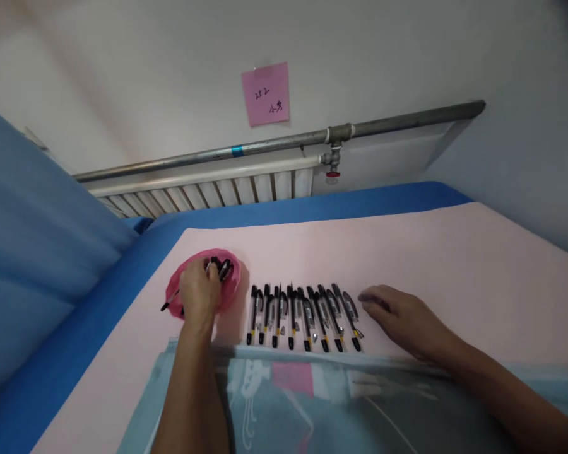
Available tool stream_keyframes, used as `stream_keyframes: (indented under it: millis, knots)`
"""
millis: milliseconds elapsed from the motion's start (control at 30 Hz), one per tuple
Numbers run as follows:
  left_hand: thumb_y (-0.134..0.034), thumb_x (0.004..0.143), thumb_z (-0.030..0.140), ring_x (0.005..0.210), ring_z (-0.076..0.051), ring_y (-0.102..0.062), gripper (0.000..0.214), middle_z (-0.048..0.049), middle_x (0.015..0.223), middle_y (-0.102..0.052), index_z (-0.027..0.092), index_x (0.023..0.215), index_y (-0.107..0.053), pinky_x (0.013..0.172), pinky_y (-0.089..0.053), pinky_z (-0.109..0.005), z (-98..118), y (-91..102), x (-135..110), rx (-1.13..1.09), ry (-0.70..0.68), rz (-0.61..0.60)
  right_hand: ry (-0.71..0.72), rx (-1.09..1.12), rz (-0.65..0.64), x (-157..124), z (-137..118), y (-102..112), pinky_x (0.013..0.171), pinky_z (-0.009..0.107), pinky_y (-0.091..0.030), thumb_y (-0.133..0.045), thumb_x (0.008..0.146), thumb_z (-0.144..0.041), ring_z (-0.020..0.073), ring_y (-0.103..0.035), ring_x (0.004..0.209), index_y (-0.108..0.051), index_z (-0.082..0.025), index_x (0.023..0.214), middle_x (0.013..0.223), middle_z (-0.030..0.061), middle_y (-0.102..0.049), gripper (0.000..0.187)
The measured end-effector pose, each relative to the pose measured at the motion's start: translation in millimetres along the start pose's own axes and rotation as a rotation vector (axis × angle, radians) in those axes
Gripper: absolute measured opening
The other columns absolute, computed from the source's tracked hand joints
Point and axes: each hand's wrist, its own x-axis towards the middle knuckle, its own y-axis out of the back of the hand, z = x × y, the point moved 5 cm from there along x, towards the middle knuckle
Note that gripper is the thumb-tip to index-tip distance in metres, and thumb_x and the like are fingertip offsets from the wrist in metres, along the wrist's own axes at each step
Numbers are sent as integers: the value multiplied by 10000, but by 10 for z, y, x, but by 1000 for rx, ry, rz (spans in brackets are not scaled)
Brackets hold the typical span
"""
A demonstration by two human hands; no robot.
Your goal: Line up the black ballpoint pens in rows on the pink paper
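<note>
My left hand (200, 287) is inside a pink basket (235, 293), its fingers curled down among black pen parts (224, 270). What it pinches is hidden by the hand. A thin dark stick-like piece (169, 301) pokes over the basket's left rim. To the right lies a row of several clear-barrelled pens (291, 318) with black ends, each with a loose black cap (308, 311) and a small metallic piece (315, 338) beside it. Past the row's right end, my right hand (397, 315) rests on the pink surface, holding nothing, fingers stretched toward the last cap.
A pale pink sheet (407, 252) covers a blue surface (369, 200). Behind it are a white radiator (227, 189), a metal pipe (284, 142) with a red valve and a pink note (266, 94) on the wall. A blue curtain (38, 233) hangs at left. Patterned blue cloth (265, 416) lies in front.
</note>
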Motion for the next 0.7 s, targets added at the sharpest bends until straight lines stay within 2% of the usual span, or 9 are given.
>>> stream_keyframes:
  millis: [100,233,500,700]
  knots:
    - [-351,804,327,974,-381,-527,418,-234,1040,-602,83,1045,-590,779,-384,-485,-230,12,49,187,155,-77,15,12,6,-4,-15,7,721,340,-468,-411,799,-301,216,-605,805,-618,-216,848,890,70,-660,230]
    - [-356,786,371,992,-414,-502,447,-249,1050,-588,96,1061,-576,747,-351,-499,-400,-49,46,313,287,-137,14,10,11,-12,-8,8,723,334,-466,-406,804,-294,208,-600,810,-616,-209,853,893,66,-656,232]
    - [-327,789,373,851,-365,-582,365,-176,876,-657,177,913,-609,655,-340,-454,-582,-144,101,428,306,-217,29,-5,13,-17,-10,11,731,305,-449,-414,793,-230,184,-590,810,-622,-187,857,879,60,-648,221]
    - [-444,699,284,814,-354,-583,232,-171,846,-655,164,825,-598,632,-326,-442,-596,-163,130,432,364,-271,27,-32,-3,-20,6,-6,733,303,-438,-423,804,-202,176,-579,808,-621,-173,882,880,64,-642,215]
